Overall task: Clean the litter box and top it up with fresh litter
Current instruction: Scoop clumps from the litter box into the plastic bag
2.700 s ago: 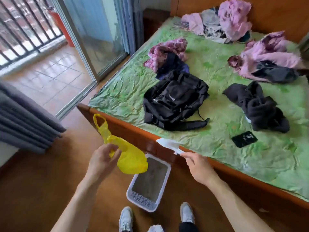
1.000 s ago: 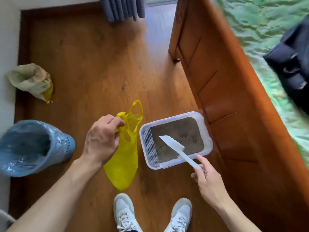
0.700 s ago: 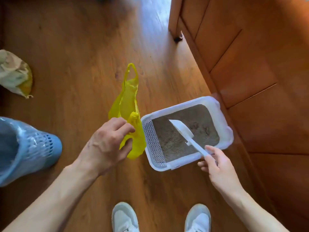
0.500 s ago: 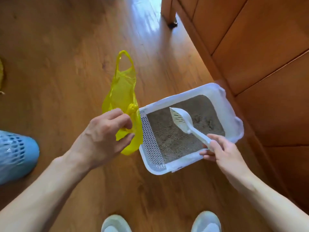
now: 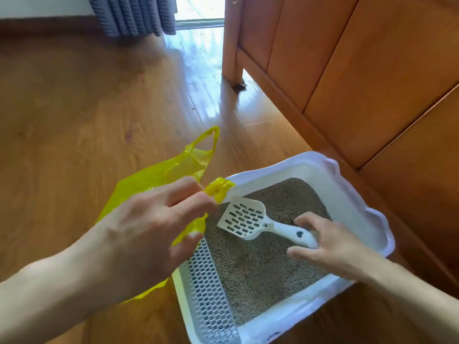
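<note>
Dropped closer to the floor since the earlier frames, with the white slotted plastic scoop (image 5: 244, 219) now low over the grey litter and the thin yellow plastic bag (image 5: 159, 180) drawn up to the near-left corner of the white rectangular plastic litter box (image 5: 357, 202), set on the wooden floor (image 5: 74, 108) just beside the orange-brown wooden bed frame (image 5: 372, 70). Seen from the head: left hand (image 5: 149, 234) pinching the bag's bunched rim with curled fingers, right hand (image 5: 332, 247) curled round the scoop's handle. Scooping stage, likely just starting; next calls for sinking the scoop under clumps, sifting, then tipping into the held-open bag.
</note>
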`<control>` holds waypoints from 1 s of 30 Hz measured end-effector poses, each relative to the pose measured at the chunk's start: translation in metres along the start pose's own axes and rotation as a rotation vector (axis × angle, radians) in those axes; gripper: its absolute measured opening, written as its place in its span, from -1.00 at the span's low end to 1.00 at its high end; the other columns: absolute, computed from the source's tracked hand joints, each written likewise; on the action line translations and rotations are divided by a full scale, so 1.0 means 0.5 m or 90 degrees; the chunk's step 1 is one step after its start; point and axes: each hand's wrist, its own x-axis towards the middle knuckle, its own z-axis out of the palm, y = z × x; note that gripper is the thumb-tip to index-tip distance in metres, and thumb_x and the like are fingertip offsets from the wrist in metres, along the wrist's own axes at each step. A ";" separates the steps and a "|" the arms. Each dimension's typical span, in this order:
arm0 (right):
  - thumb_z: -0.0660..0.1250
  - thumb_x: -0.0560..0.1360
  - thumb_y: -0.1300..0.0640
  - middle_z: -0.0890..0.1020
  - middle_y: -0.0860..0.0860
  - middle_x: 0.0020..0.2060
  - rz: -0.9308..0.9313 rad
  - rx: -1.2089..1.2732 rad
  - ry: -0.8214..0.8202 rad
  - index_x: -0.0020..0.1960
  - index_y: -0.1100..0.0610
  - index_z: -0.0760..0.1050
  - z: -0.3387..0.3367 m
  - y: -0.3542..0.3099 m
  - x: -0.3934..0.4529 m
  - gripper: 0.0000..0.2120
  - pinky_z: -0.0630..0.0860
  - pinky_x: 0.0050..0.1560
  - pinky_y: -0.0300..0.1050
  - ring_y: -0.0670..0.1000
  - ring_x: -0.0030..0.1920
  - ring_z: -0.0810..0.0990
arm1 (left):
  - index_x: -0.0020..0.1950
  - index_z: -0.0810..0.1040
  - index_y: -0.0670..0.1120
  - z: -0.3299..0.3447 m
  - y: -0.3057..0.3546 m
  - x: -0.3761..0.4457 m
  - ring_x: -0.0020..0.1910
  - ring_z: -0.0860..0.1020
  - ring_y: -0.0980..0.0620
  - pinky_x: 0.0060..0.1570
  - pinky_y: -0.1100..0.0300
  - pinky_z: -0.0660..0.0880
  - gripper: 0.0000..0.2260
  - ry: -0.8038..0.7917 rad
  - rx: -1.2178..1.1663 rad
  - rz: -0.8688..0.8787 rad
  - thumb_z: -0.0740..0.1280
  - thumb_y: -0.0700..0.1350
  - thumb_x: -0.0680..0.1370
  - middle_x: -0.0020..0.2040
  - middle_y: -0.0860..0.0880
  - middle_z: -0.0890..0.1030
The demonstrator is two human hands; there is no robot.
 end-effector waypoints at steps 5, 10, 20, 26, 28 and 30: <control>0.33 0.47 -0.16 0.58 -0.04 -0.29 -0.064 -0.181 0.104 -0.08 0.00 0.44 0.018 -0.015 0.014 -0.76 0.55 -0.18 0.01 0.04 -0.23 0.59 | 0.14 0.40 0.14 0.030 0.010 -0.049 -0.14 0.54 0.26 -0.14 0.19 0.48 -0.67 0.031 0.009 -0.075 0.42 -0.08 0.46 0.02 0.13 0.54; 0.23 0.49 -0.16 0.54 -0.06 -0.35 -0.090 -0.134 0.128 -0.18 -0.01 0.38 0.025 -0.002 -0.020 -0.76 0.55 -0.22 0.07 0.04 -0.30 0.56 | 0.31 0.21 0.12 0.046 0.033 -0.094 -0.11 0.54 0.16 -0.10 0.14 0.50 -0.33 0.018 -0.066 -0.172 0.56 -0.04 0.37 -0.01 0.20 0.53; 0.29 0.53 -0.09 0.58 -0.06 -0.40 -0.093 -0.038 0.193 -0.10 -0.05 0.49 0.029 0.029 -0.079 -0.87 0.48 -0.29 -0.04 -0.09 -0.37 0.53 | 0.16 0.57 0.17 0.018 -0.004 -0.100 0.10 0.53 0.00 -0.01 0.00 0.54 -0.59 -0.180 0.155 -0.175 0.00 0.28 0.63 0.11 0.10 0.55; 0.27 0.53 -0.11 0.58 -0.05 -0.40 -0.085 -0.042 0.213 -0.11 -0.03 0.48 0.044 0.027 -0.097 -0.84 0.50 -0.28 -0.03 -0.11 -0.35 0.54 | 0.42 0.31 0.27 0.074 -0.005 -0.048 0.34 0.32 -0.08 0.22 0.02 0.42 -0.20 -0.342 0.250 -0.310 -0.33 0.46 0.33 0.36 -0.05 0.29; 0.26 0.53 -0.12 0.58 -0.06 -0.38 -0.077 -0.046 0.222 -0.13 -0.01 0.47 0.038 0.024 -0.096 -0.80 0.51 -0.26 -0.03 -0.12 -0.34 0.55 | 0.41 0.31 0.26 0.084 -0.005 -0.037 0.38 0.27 -0.07 0.22 0.01 0.38 -0.15 -0.365 0.270 -0.332 -0.39 0.46 0.28 0.39 -0.05 0.26; 0.26 0.52 -0.12 0.57 -0.08 -0.34 -0.080 -0.046 0.242 -0.16 -0.01 0.48 0.029 0.020 -0.094 -0.80 0.52 -0.23 -0.02 -0.12 -0.30 0.55 | 0.35 0.39 0.21 0.090 -0.009 -0.032 0.38 0.28 -0.08 0.19 -0.01 0.38 -0.23 -0.394 0.301 -0.340 -0.32 0.49 0.40 0.38 -0.08 0.30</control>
